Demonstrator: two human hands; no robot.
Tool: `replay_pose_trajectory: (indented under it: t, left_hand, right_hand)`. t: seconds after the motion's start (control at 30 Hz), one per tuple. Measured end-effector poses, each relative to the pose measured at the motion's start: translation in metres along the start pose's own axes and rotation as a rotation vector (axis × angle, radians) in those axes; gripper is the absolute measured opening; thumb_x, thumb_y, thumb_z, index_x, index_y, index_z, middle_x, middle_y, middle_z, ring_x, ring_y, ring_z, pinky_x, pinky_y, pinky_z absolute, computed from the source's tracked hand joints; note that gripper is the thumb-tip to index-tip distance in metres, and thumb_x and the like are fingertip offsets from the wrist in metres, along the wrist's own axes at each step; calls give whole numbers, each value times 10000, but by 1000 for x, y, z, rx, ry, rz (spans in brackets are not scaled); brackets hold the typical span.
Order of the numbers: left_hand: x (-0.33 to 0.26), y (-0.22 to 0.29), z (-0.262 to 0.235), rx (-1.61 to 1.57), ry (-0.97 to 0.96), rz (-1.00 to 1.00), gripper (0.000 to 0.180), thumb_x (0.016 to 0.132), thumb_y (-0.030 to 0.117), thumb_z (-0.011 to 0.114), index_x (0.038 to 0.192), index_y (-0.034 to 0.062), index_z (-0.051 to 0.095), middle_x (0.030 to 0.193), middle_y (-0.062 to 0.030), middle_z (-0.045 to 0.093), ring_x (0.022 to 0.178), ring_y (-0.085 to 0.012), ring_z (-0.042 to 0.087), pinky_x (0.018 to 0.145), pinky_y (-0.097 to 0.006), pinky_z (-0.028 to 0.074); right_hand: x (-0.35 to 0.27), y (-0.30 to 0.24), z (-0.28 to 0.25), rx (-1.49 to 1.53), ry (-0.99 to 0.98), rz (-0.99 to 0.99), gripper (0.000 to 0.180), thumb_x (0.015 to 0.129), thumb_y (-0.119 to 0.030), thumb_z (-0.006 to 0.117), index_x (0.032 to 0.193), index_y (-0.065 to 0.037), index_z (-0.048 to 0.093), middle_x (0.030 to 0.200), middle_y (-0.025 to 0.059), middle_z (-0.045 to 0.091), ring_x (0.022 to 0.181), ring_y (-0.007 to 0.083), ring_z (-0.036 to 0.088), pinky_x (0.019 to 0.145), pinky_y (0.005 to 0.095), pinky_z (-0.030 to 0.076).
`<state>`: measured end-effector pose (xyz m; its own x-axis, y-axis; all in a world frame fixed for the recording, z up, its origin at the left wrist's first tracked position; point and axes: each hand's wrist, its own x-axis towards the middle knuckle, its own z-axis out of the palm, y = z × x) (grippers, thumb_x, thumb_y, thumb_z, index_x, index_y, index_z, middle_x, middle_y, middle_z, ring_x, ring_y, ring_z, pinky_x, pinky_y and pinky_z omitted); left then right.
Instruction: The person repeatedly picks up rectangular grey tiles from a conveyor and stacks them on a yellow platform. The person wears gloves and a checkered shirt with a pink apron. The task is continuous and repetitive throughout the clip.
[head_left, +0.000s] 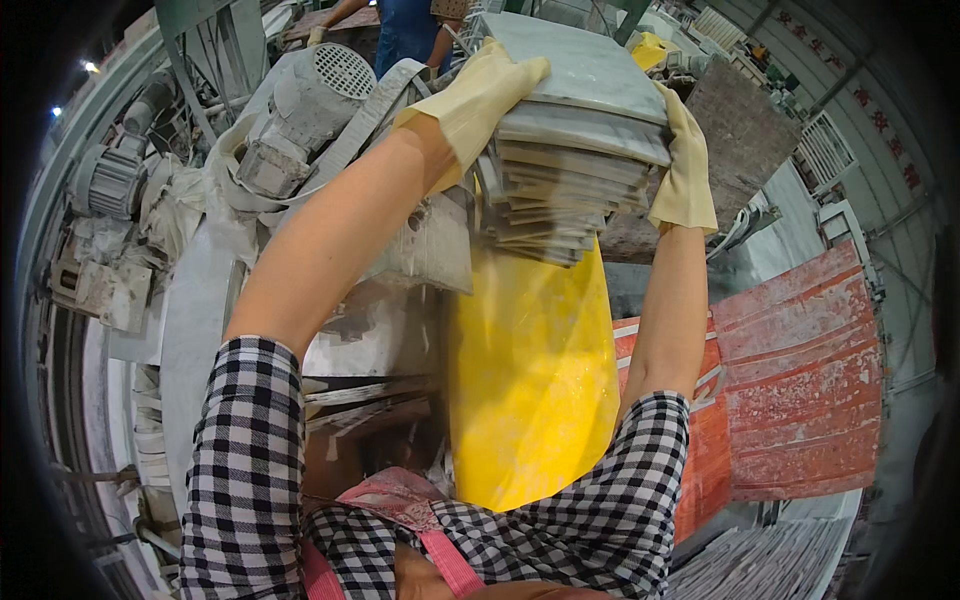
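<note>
Both of my hands wear pale yellow rubber gloves and reach forward, arms stretched out. A grey-white stone slab (578,58) lies uppermost on a stack of stone slabs (565,185) whose edges are uneven. My left hand (488,95) is closed on the slab's left edge, with the thumb over its top. At the right edge, my right hand (686,165) grips with its fingers bent around the side; part of these fingers is hidden. The undersides of the slabs are out of sight.
A dusty motor (325,85) with a round grille stands left of the stack, another motor (112,182) farther left. My yellow apron (530,370) hangs below the stack. A red sheet (800,375) spreads at the right. Beyond the stack is another person in blue (405,38).
</note>
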<state>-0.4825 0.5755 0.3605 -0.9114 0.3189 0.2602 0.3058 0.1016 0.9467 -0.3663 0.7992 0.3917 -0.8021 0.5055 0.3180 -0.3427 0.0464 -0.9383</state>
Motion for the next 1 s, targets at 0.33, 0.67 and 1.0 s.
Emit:
replay_pose_trajectory:
  t: [0.33, 0.67, 1.0]
  left_hand:
    - [-25, -5, -39, 220, -15, 313, 694, 885, 531, 589, 1223, -72, 641, 1238, -315, 636, 1173, -424, 615, 1015, -456, 481]
    - [-390, -111, -286, 468, 57, 251, 355, 947, 115, 596, 1279, 0, 646, 1315, -178, 669, 1273, -309, 611, 1103, -413, 435]
    - [-804, -240, -511, 868, 443, -1019, 694, 798, 370, 807, 1368, 38, 590, 1284, -207, 669, 1196, -341, 641, 995, -406, 506]
  right_hand:
    - [-12, 0, 15, -396, 48, -114, 409, 1011, -277, 655, 1340, -33, 640, 1290, 63, 663, 1157, 154, 603, 960, 287, 485]
    - [-266, 15, 135, -620, -404, -825, 184, 1005, -62, 519, 1054, 47, 659, 1128, 171, 713, 1150, 339, 631, 1088, 431, 415]
    - [-537, 105, 219, -386, -721, 866, 340, 1038, -270, 587, 1061, 34, 738, 704, 55, 625, 544, 79, 491, 551, 232, 386]
